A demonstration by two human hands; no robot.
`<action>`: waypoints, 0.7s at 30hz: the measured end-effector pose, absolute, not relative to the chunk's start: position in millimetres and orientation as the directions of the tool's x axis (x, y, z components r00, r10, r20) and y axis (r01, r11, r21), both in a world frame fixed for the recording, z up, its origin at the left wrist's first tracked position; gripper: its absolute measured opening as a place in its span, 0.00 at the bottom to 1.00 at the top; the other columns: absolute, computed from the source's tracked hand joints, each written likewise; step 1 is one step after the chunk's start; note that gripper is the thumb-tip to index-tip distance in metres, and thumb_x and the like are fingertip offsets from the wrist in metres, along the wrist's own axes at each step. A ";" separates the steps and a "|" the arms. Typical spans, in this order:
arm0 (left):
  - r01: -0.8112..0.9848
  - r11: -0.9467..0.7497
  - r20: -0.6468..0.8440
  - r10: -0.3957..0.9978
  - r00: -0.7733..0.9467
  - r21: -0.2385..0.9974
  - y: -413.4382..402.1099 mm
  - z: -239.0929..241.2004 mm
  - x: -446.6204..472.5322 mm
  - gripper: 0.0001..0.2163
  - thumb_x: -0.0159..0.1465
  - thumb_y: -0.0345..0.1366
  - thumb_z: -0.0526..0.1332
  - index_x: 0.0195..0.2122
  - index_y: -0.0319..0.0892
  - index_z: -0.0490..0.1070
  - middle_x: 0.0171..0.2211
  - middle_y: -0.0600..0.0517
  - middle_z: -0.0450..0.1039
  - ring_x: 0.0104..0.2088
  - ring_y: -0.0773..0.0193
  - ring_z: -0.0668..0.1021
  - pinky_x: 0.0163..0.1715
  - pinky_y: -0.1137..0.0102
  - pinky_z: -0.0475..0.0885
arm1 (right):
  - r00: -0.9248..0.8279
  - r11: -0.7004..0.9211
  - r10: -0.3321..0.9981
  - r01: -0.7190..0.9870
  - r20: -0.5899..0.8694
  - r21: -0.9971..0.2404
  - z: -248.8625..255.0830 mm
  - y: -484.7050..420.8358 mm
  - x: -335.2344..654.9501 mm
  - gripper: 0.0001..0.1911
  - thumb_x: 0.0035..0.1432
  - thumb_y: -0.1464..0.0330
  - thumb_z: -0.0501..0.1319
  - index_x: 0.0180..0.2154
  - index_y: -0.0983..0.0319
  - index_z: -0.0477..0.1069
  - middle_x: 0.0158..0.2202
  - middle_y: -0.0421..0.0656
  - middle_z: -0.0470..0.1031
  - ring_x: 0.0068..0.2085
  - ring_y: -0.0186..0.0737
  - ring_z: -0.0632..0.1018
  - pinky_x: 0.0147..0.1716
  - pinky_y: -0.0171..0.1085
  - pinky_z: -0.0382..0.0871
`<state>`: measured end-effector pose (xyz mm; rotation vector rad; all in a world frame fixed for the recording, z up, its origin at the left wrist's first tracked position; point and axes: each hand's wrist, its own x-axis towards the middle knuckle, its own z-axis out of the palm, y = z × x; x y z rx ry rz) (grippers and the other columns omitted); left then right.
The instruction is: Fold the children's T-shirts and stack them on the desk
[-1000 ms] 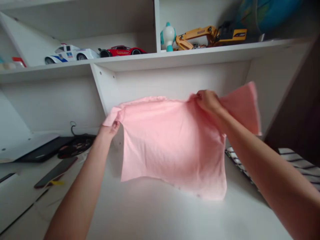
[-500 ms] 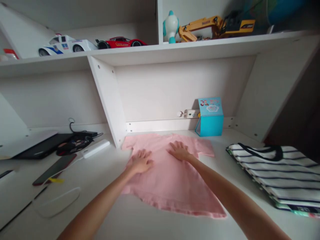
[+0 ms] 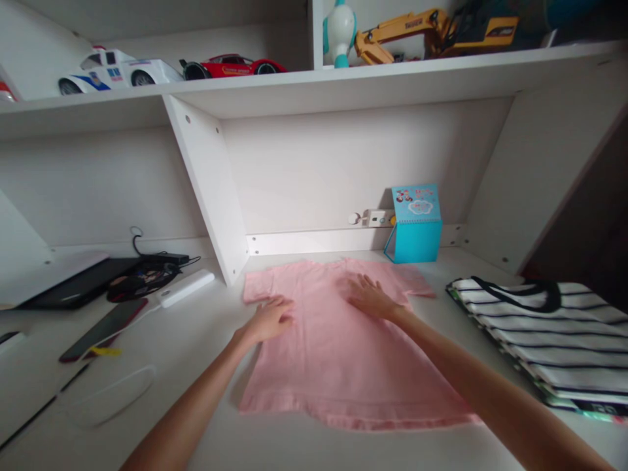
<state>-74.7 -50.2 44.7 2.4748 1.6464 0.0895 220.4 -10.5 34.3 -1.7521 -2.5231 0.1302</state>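
A pink short-sleeved T-shirt (image 3: 324, 353) lies spread on the white desk (image 3: 206, 392), its neck toward the back panel and its hem toward me. On its left side, just below the left sleeve, rests my left hand (image 3: 272, 318), fingers stretched forward and slightly bent. My right hand (image 3: 370, 297) lies flat on the upper right of the shirt, fingers apart. Neither hand grips the cloth. The right forearm covers part of the shirt's right edge.
Folded striped clothes (image 3: 544, 333) are stacked at the right. A blue desk calendar (image 3: 417, 239) stands behind the shirt by a power socket (image 3: 377, 218). Leftward lie a phone (image 3: 103, 330), a white power strip (image 3: 186, 288) and cables. Toys, including a yellow excavator (image 3: 407, 29), sit on the shelf above.
My right hand has slid to the right over the shirt, and my left hand has shifted slightly left. The shirt's lower part is spread wider, its bottom left corner lower. The view has tilted down slightly.
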 end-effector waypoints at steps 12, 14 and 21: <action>0.930 -0.300 0.111 0.953 0.282 0.212 -49.1 11.4 -72.3 0.21 0.64 0.41 0.47 0.59 0.47 0.57 0.62 0.48 0.49 0.62 0.57 0.50 0.57 0.52 0.48 | -0.817 0.853 0.521 0.504 0.246 -0.133 48.8 -178.8 104.8 0.09 0.57 0.75 0.53 0.38 0.67 0.69 0.35 0.48 0.72 0.36 0.40 0.71 0.32 0.35 0.65; 0.907 -0.304 0.126 0.952 0.279 0.291 -51.6 25.2 -72.3 0.21 0.63 0.39 0.48 0.58 0.44 0.58 0.62 0.47 0.51 0.62 0.57 0.52 0.58 0.55 0.49 | -0.731 0.780 0.618 0.525 0.290 -0.340 39.1 -163.7 104.1 0.10 0.56 0.78 0.50 0.35 0.66 0.70 0.32 0.46 0.72 0.33 0.35 0.71 0.30 0.32 0.63; 0.619 -0.373 0.345 0.923 0.170 0.691 -179.2 85.7 -79.5 0.17 0.65 0.45 0.48 0.52 0.49 0.65 0.52 0.54 0.67 0.54 0.59 0.67 0.54 0.66 0.61 | -0.542 0.337 0.815 0.159 0.203 -0.928 32.7 -124.0 123.7 0.29 0.60 0.51 0.44 0.22 0.66 0.66 0.17 0.37 0.61 0.20 0.28 0.63 0.21 0.29 0.56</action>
